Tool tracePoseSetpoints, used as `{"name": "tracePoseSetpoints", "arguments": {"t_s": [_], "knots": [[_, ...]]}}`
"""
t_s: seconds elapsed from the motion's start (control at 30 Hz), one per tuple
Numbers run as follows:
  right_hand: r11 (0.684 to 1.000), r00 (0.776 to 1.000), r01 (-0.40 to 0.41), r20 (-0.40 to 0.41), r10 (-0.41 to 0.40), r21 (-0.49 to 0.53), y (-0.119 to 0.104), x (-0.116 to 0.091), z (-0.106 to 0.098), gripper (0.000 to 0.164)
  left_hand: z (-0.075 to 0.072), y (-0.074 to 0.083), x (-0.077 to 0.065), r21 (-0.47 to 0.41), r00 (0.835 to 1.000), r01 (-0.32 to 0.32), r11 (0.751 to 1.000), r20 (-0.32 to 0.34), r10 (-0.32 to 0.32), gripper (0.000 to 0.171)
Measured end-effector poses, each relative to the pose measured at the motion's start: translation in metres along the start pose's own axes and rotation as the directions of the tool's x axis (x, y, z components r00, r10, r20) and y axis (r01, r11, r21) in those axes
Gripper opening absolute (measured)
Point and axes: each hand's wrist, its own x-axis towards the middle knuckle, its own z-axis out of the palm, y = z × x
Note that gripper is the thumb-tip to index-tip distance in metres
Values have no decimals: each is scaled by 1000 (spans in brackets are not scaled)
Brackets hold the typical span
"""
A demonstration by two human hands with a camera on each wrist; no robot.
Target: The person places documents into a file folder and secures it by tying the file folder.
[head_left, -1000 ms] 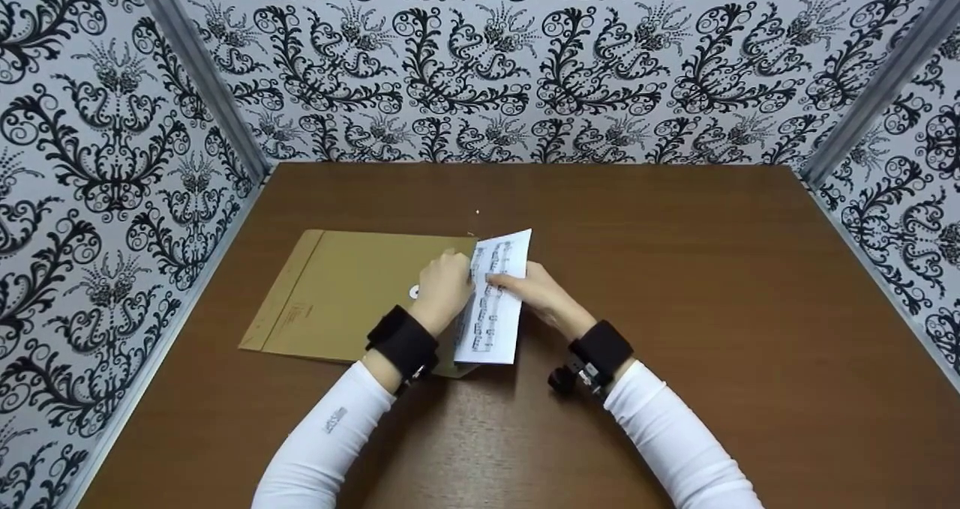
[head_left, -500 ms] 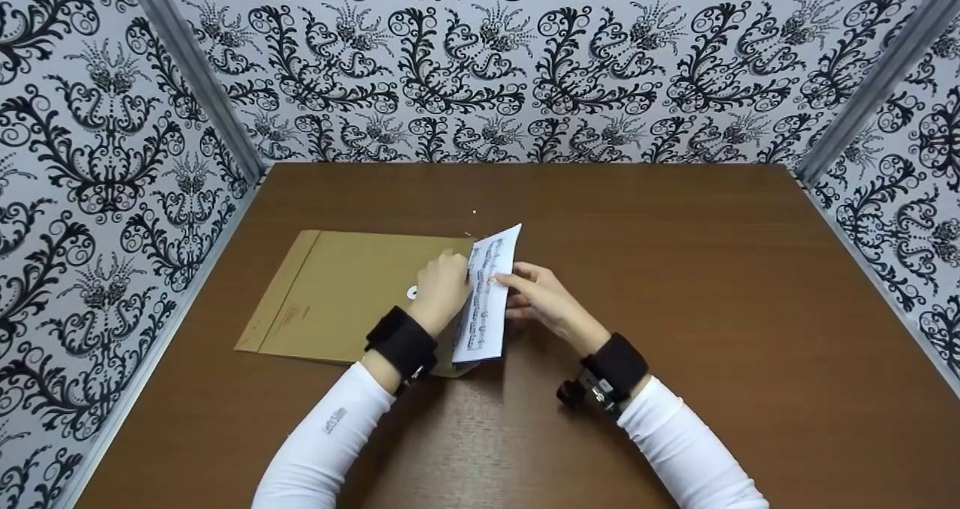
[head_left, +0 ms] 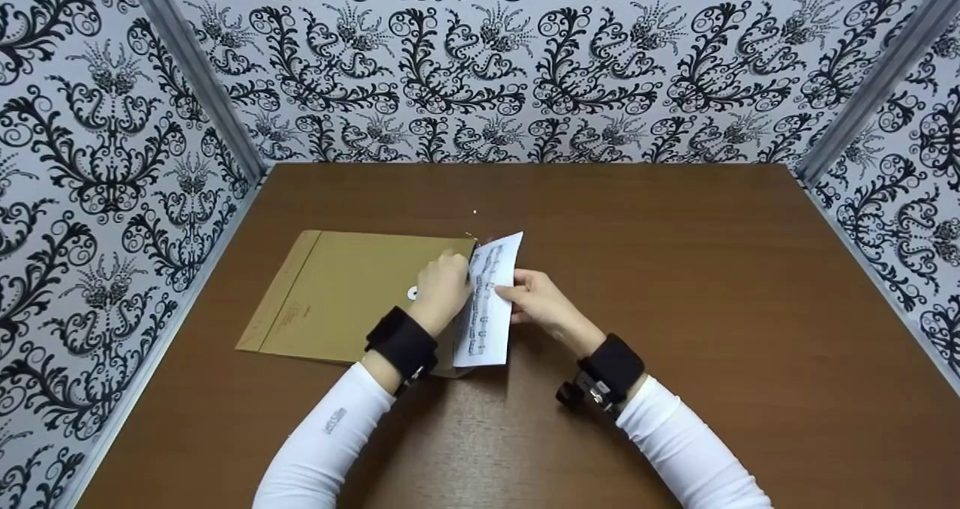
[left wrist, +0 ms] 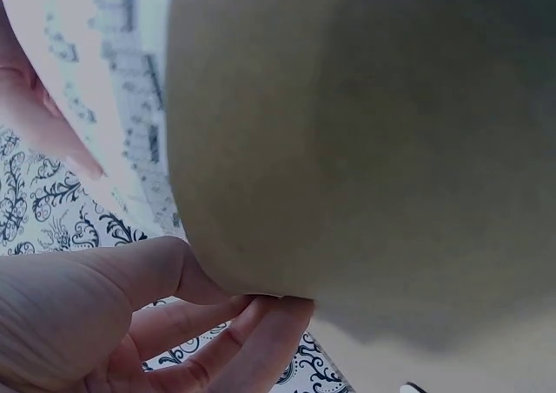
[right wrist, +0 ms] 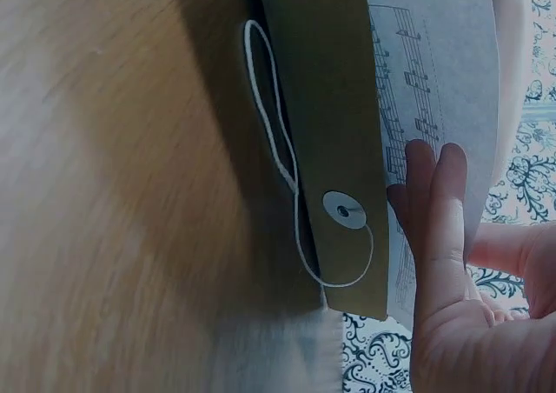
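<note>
A brown string-tie envelope [head_left: 352,291] lies on the table, its mouth toward the right. My left hand [head_left: 444,288] pinches the envelope's upper edge by the mouth; in the left wrist view thumb and fingers close on that paper edge. White sheet music [head_left: 491,306] sticks out of the mouth, tilted up. With thumb on top and fingers beneath, my right hand [head_left: 544,299] pinches the sheet's outer edge. The right wrist view shows the flap [right wrist: 326,106] below the sheet, with a white button [right wrist: 345,209] and a loose white string [right wrist: 261,89].
The brown wooden table [head_left: 712,306] stretches away to the right of the hands. Patterned walls [head_left: 487,59] enclose it at the back and sides. A tiny white speck [head_left: 475,211] lies behind the envelope.
The sheet music has shifted slightly left toward the envelope and tilts a bit differently. My right hand has changed its hold along the sheet's edge; my left hand stays put.
</note>
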Motion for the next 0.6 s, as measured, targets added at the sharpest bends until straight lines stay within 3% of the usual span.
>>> {"name": "tracePoseSetpoints", "arguments": {"t_s": [0.27, 0.6], "knots": [[999, 999, -46, -20, 45, -19, 10, 1, -5, 39, -2, -1, 1, -28, 1000, 13, 1000, 20, -13, 7], [996, 998, -68, -9, 68, 56, 20, 10, -2, 41, -4, 1, 0, -30, 999, 22, 999, 45, -20, 6]]}}
